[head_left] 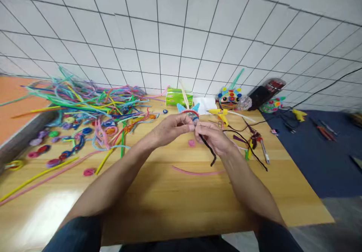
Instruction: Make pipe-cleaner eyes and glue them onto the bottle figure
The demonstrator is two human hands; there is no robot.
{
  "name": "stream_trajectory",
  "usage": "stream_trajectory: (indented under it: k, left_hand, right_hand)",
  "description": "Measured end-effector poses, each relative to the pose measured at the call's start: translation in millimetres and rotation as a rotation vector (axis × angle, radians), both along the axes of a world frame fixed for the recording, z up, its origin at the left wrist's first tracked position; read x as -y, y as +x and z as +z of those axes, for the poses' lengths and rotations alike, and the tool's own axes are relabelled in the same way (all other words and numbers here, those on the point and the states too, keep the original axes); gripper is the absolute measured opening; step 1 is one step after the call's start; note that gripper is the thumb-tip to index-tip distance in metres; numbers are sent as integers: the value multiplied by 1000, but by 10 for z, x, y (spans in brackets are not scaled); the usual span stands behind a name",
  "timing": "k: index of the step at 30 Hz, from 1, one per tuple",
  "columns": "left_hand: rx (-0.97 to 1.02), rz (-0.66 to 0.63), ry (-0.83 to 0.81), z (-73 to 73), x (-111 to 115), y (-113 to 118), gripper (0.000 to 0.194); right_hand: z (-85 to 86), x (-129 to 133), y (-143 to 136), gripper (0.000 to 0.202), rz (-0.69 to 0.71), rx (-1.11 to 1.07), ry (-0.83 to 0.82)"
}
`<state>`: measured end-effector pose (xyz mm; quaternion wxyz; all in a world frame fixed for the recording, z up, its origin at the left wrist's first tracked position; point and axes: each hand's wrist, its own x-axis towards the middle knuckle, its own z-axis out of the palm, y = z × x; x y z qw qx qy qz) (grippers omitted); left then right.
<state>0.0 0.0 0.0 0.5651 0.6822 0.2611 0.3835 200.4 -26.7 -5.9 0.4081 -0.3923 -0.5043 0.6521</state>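
Observation:
Between my hands is a small craft figure (195,119) with light-blue pointed ears (195,108), a red band and a blue coil; its lower part is hidden by my fingers. My left hand (175,129) is closed, thumb and fingers pinching at the figure's left side. My right hand (213,137) is closed as well, pinching a black pipe cleaner (208,146) close against the figure. The pipe cleaner's loose end hangs down below my right fingers. On the table under my hands lie a small pink coil (191,143) and a pink pipe cleaner (198,173).
A tangled heap of coloured pipe cleaners (93,97) and several coils lie left. A green packet (175,97), a yellow glue gun (222,115) and a decorated figure (230,97) stand behind. Right are a white pen (265,152), a black cable (319,93) and pliers (322,131).

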Motion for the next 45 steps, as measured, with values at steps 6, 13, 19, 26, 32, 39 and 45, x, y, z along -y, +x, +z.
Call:
stream_trajectory:
  k: [6, 13, 19, 26, 32, 39, 45]
  left_hand:
    - [144, 156, -100, -73, 78, 127, 50]
    - [425, 254, -475, -247, 193, 389, 58]
    - [193, 79, -291, -87, 8, 118, 54]
    - [46, 36, -110, 14, -33, -11, 34]
    - [163, 159, -279, -101, 49, 145, 46]
    - [400, 175, -606, -186, 185, 329, 47]
    - [154, 77, -390, -74, 61, 137, 42]
  right_hand:
    - [-59, -10, -40, 45, -52, -9, 30]
    - [-149, -53, -114, 52, -137, -51, 45]
    - [-105, -88, 1, 45, -69, -28, -48]
    - [-101, -64, -1, 38, -17, -6, -18]
    - [-154, -77, -18, 39, -57, 26, 88]
    - [-197, -115, -26, 44, -128, 38, 142]
    - [-123, -163, 119, 45, 16, 17, 9]
